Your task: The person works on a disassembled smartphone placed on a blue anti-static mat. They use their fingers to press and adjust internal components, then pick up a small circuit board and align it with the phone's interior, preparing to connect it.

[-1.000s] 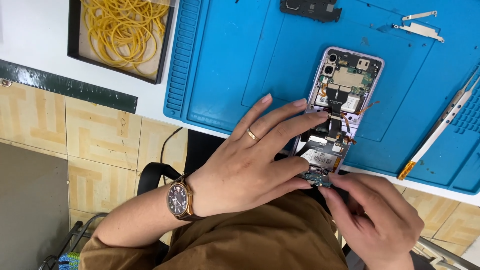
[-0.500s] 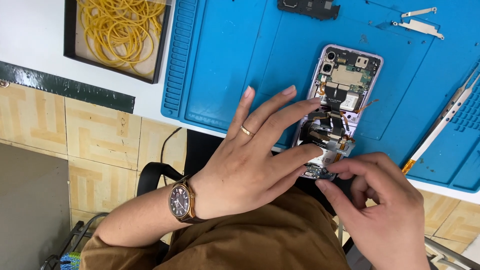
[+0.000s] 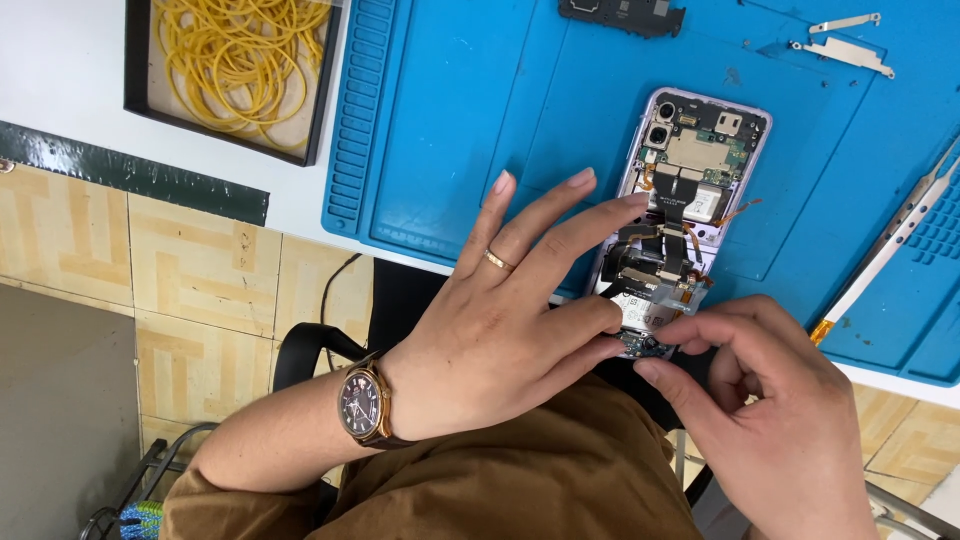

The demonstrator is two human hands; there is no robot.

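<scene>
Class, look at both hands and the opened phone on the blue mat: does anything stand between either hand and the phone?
Nothing visible does. The left hand rests directly on the opened phone, fingers across its side, and the right hand pinches a small part at the phone's near end. The tweezers lie off to the right on the blue mat.

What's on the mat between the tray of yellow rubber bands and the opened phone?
In the head view, only bare blue mat with its ribbed edge lies between the tray of rubber bands and the opened phone; the left hand sits lower.
</scene>
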